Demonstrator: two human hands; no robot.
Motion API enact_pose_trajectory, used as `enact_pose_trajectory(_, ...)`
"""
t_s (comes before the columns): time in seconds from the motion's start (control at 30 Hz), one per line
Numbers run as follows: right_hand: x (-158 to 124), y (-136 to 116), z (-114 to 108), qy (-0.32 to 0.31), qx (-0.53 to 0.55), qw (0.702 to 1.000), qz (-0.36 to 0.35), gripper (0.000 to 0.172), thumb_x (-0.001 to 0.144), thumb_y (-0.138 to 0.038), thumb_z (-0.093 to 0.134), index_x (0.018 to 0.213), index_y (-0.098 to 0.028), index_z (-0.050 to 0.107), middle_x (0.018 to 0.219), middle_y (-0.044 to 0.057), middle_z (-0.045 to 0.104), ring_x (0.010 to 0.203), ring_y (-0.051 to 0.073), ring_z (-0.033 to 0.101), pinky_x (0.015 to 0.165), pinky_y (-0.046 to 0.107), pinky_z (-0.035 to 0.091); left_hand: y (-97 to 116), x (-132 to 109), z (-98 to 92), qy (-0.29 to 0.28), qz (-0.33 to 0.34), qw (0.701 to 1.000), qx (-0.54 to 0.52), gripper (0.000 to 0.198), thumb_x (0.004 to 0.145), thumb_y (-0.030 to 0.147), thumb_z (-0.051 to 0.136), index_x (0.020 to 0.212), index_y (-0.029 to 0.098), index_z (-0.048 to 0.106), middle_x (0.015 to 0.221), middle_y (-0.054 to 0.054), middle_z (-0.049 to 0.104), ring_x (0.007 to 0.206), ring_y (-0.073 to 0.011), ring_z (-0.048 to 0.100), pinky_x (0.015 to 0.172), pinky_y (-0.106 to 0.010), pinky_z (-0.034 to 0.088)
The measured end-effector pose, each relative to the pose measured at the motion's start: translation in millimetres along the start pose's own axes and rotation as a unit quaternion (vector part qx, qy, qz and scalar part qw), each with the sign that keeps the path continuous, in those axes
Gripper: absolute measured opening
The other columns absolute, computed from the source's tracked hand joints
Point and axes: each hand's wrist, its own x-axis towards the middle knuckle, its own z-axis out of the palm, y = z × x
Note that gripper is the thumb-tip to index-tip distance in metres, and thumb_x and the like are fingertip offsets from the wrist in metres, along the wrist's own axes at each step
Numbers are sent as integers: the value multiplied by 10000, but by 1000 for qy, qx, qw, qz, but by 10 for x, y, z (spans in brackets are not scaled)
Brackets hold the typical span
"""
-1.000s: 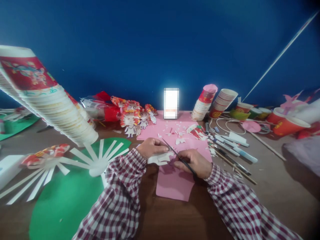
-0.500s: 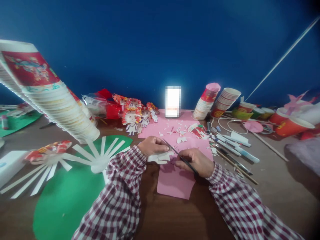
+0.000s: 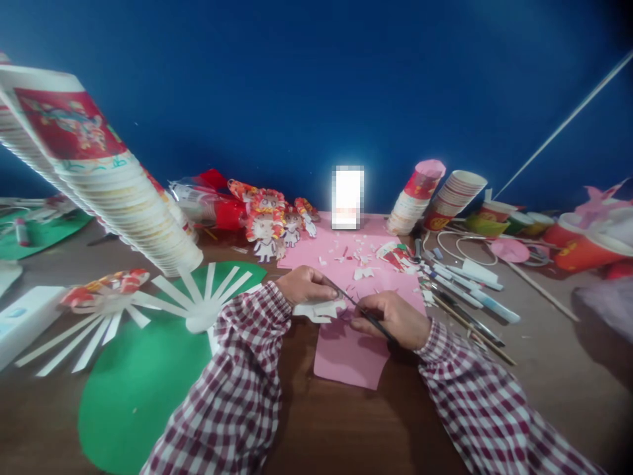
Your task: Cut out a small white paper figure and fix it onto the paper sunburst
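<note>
"Blue wall [image 3: 277,79] behind, brown table [image 3: 326,435] below; what's on the left?"

"A tall stack of paper cups [image 3: 123,204]; then a fan of white paper strips [image 3: 202,316], partly over a green sheet [image 3: 143,396]; farther back, paper figures [image 3: 264,231] with red-and-orange heads."

"And the hands?"

"The left hand [image 3: 301,287] pinches a white paper cutout [image 3: 319,311], which sits partly over the pink paper [image 3: 346,363]; the right hand [image 3: 398,320] has thumb and fingers closed round a slender dark tool [image 3: 378,326], its tip near the left thumb."

"Past them?"

"Pens [image 3: 494,305] lying loosely side by side; orange cups [image 3: 596,251] at the far right."
</note>
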Motion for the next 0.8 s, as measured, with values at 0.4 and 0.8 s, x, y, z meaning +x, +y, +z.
enact_pose_trajectory(0.4,-6,-18,-5,2,19,1000,8,338,717,-451,560,693,-116,595,524,-31,437,462,64,360,416,173,263,15,-12,19,5,5,1000,-15,252,556,296,662,726,112,690,604,-22,650,534,-90,507,527,-196,367)
enact_pose_trajectory(0.8,-9,-12,-3,-10,41,999,4,346,735,-460,539,711,-119,593,550,-16,483,476,75,395,431,177,290,-8,-5,1,-9,1,999,-35,241,561,277,674,740,117,682,645,-26,661,567,-98,536,565,-208,393)
